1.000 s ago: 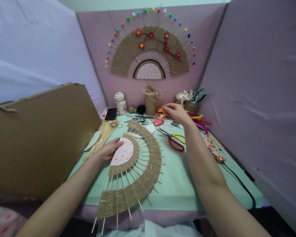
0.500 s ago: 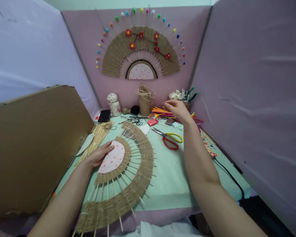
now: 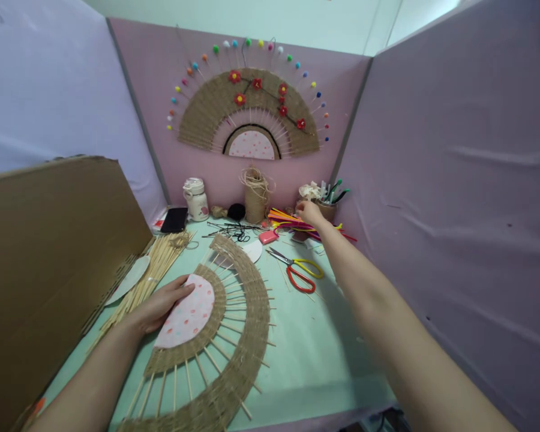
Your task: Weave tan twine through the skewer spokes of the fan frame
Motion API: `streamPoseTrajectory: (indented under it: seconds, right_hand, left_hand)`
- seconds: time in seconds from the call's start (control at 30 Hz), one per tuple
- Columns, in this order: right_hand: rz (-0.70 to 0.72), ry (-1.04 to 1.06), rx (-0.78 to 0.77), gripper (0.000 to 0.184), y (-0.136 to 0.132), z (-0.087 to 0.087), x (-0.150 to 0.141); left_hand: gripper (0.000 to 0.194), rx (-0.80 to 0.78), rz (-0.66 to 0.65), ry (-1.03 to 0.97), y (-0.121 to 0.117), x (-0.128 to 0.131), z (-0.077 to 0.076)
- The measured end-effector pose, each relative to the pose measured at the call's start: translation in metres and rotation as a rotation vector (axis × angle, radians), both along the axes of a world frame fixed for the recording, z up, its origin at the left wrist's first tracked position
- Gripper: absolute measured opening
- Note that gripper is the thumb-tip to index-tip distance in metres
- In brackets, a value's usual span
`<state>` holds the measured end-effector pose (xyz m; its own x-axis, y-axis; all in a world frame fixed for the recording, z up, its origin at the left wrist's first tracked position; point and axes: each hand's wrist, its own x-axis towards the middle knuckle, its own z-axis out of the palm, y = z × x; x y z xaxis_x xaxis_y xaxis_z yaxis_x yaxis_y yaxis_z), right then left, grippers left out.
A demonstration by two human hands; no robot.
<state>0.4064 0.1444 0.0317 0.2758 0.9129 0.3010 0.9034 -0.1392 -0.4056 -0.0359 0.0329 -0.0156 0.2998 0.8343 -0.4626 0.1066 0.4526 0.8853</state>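
The left hand point(image 3: 162, 305) grips the straight inner edge of the woven fan point(image 3: 219, 300), fingers closed on it, thumb flat across the pink dotted panel point(image 3: 191, 315). The fan is positioned at the near left of the tabletop point(image 3: 306, 348), ribs radiating to the right; its lower end passes out of view.

The right arm is extended to the rear right. The fingers of the right hand point(image 3: 310, 213) are bent, at the pipe cleaners point(image 3: 284, 221) and in front of the pen holder point(image 3: 327, 211); whether they grip anything cannot be told.

The scissors point(image 3: 290, 261), with one red and one yellow handle, lie between the fan and the right forearm, blades parted slightly. The twine spool point(image 3: 256, 204) stands upright at the rear. The bamboo sticks point(image 3: 155, 264) lie left of the fan, beside the cardboard sheet point(image 3: 58, 258).
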Motion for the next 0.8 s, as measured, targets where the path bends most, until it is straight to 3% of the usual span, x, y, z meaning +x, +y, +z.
streamPoseTrajectory:
  seconds: [0.2,0.53,0.67,0.8]
  right_hand:
    - [-0.026,-0.113,-0.133,0.026,0.045,-0.01,0.009]
    - [-0.06,-0.157,-0.363,0.035,0.127,-0.028,-0.005]
    - [-0.064,-0.139,-0.416,0.033,0.143,-0.038,-0.006]
    - [-0.073,-0.13,-0.374,0.031,0.143,-0.038,-0.007]
  left_hand:
    - [0.066,-0.033,-0.015,0.019,0.002,-0.001,-0.001]
    - [0.068,-0.067,0.016,0.058,0.008,-0.008,-0.007]
    - [0.065,-0.077,0.06,0.058,0.01,-0.012,-0.013]
    - [0.062,-0.082,0.058,0.064,0.012,-0.014,-0.015]
